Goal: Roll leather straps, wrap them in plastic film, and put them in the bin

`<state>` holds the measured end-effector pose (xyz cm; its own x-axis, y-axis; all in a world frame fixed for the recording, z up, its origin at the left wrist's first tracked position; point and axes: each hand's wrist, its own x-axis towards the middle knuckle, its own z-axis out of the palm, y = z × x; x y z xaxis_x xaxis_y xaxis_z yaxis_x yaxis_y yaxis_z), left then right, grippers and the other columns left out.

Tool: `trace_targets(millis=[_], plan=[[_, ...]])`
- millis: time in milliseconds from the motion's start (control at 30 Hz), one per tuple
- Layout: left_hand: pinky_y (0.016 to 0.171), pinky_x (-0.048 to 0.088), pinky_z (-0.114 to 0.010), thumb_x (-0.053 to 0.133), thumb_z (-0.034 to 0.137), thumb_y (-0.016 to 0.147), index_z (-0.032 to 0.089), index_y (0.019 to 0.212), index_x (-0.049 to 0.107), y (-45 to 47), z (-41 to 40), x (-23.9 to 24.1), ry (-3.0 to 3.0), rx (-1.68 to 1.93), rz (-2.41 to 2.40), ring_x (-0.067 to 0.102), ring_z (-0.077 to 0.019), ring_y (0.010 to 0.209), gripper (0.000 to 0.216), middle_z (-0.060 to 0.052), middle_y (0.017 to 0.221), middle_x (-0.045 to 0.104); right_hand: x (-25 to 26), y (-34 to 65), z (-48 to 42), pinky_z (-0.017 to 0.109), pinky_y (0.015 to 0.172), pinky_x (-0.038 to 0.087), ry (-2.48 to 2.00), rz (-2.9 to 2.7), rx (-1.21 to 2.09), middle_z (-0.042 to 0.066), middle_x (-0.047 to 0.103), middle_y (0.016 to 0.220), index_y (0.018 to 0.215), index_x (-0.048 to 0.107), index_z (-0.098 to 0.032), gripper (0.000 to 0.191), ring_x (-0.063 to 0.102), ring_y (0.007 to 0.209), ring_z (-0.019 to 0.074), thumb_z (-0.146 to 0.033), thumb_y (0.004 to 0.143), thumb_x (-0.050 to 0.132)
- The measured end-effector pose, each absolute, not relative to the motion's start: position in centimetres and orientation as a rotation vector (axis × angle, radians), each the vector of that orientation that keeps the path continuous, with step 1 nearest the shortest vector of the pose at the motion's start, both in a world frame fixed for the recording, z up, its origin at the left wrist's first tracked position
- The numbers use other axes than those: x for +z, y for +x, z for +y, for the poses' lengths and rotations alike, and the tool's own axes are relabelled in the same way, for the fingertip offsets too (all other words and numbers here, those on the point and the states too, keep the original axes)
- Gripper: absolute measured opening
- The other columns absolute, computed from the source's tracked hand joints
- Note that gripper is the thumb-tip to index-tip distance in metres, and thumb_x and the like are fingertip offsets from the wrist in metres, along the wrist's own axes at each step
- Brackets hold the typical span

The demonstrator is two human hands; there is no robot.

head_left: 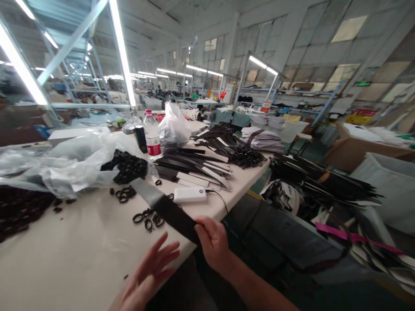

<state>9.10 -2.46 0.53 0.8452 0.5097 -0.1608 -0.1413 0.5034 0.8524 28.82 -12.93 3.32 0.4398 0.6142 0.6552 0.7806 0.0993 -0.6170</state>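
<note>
Right hand (212, 242): pinching long flat black strap (165, 207) by its end. Left hand (147, 274): fingers spread, empty. Clear plastic bag (74, 164): black rings (128, 166).

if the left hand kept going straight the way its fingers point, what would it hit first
Probably the black strap that the right hand grips by its near end; the left hand, open, points up and right at it. Depth is unclear.
</note>
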Motion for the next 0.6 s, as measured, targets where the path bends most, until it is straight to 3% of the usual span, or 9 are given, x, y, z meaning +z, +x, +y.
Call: trace_targets(millis=[100,200,267,367,467,600], plan=[[0.094,0.055,-0.038,0.069,0.065,0.075,0.037,0.126,0.065,10.8,-1.8,3.8,0.763,0.654,0.5,0.063,-0.0285,0.12,0.059,-0.004,0.127,0.07,3.1,26.5,-14.4,0.024,0.071,0.05,-1.508,-1.504,-0.192,0.002,0.071,0.079,0.098,0.066,-0.02,0.024,0.067,0.073,0.0133,-0.032,0.101,0.045],[0.082,0.058,-0.031,0.076,0.058,0.072,0.027,0.117,0.071,9.6,0.1,5.1,0.666,0.86,0.736,0.07,-0.0231,0.098,0.055,-0.006,0.11,0.076,2.6,26.6,-15.5,0.023,0.07,0.05,-1.502,-1.64,0.005,0.003,0.073,0.081,0.098,0.067,-0.019,0.026,0.068,0.074,0.0131,-0.033,0.101,0.045],[0.077,0.059,-0.026,0.085,0.053,0.062,0.021,0.102,0.076,7.1,1.6,4.8,0.649,0.942,0.856,0.071,-0.0202,0.087,0.053,-0.006,0.094,0.077,2.3,27.6,-16.3,0.022,0.071,0.052,-1.533,-1.687,0.125,0.003,0.074,0.085,0.098,0.068,-0.02,0.027,0.07,0.077,0.0135,-0.034,0.101,0.045],[0.075,0.057,-0.018,0.092,0.051,0.048,0.016,0.086,0.078,2.6,3.1,3.6,0.73,1.027,1.028,0.068,-0.017,0.086,0.054,-0.006,0.087,0.077,2.2,29.6,-17.2,0.022,0.075,0.055,-1.607,-1.74,0.292,0.004,0.076,0.091,0.1,0.071,-0.022,0.027,0.072,0.083,0.0152,-0.038,0.099,0.049],[0.059,0.053,-0.012,0.094,0.049,0.042,0.015,0.081,0.079,-1.1,3.4,2.9,0.895,1.057,1.212,0.063,-0.0114,0.071,0.054,-0.003,0.078,0.074,2.5,31.4,-17.8,0.023,0.078,0.056,-1.7,-1.762,0.479,0.002,0.076,0.094,0.101,0.073,-0.025,0.026,0.072,0.087,0.0162,-0.041,0.097,0.052],[0.043,0.046,-0.014,0.096,0.048,0.037,0.015,0.078,0.078,-3.3,2.6,2.5,0.86,1.062,1.266,0.053,-0.0074,0.053,0.056,0.0,0.067,0.069,2.5,33.4,-17.6,0.023,0.077,0.057,-1.799,-1.777,0.713,0.001,0.076,0.095,0.099,0.073,-0.027,0.027,0.072,0.087,0.0162,-0.042,0.097,0.051]])
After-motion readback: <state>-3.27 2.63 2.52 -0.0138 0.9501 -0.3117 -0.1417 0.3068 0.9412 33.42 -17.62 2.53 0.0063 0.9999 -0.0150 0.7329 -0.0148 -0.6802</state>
